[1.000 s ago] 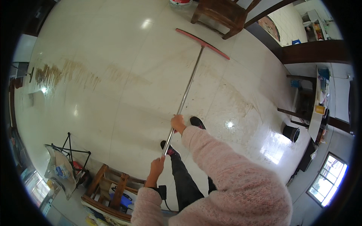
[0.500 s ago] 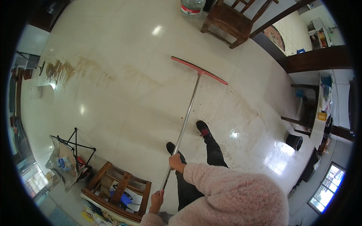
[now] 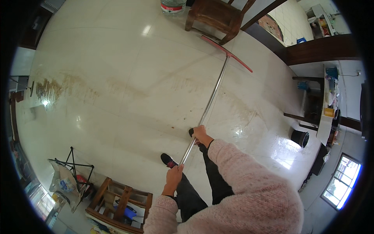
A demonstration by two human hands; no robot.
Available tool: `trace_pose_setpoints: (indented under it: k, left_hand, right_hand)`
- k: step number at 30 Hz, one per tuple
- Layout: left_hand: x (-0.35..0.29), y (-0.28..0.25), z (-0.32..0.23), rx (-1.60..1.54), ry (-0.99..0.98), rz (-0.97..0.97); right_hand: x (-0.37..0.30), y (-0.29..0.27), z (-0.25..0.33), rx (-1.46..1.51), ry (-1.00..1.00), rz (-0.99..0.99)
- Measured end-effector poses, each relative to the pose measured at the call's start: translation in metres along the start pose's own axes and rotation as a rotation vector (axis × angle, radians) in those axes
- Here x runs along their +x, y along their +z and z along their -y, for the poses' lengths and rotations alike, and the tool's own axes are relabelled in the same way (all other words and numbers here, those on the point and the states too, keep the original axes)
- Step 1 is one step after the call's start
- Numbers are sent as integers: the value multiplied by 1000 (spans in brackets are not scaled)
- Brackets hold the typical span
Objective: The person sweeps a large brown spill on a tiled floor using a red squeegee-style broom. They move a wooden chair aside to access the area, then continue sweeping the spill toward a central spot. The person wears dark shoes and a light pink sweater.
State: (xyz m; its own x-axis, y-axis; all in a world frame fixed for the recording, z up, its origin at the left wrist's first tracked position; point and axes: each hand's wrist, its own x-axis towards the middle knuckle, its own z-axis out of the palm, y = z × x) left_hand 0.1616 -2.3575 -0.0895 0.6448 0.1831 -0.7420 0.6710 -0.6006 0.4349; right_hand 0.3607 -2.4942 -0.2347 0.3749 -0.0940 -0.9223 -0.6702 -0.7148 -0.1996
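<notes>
Both my hands hold a long floor squeegee with a silver metal pole (image 3: 213, 93) and a red blade head (image 3: 240, 63). My left hand (image 3: 173, 178) is wrapped around the top end of the pole. Further down the pole, my right hand (image 3: 201, 134) closes around it. The blade reaches away to the far right, close by the front leg of a wooden chair (image 3: 214, 15); whether it touches the floor I cannot tell. Brown muddy streaks (image 3: 48, 89) mark the pale tiled floor (image 3: 128, 58) on the left, with fainter smears toward the middle.
A black bucket (image 3: 299, 138) stands on wet, shiny tiles at right, near a desk (image 3: 324, 124). At far top is a large water bottle (image 3: 172, 5). A folding frame (image 3: 74, 163) with a bag and a wooden stool-like frame (image 3: 124, 199) sit at lower left.
The squeegee has been pushed farther out and to the right, its blade now by the chair. Both hands moved with the pole, and my feet shifted in a step.
</notes>
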Motion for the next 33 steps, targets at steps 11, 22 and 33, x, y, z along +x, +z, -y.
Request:
trace_pose_setpoints:
  k: [11,22,33]
  left_hand:
    - [28,2,11,-69,55,149]
    - [-204,4,178,-75,-252,352]
    - [-109,26,75,19,-20,57]
  right_hand:
    - [36,6,-5,-216,90,-214]
    - [-146,191,-132,-818,-834,73]
    - [-49,87,-88,-1024,-866,-74]
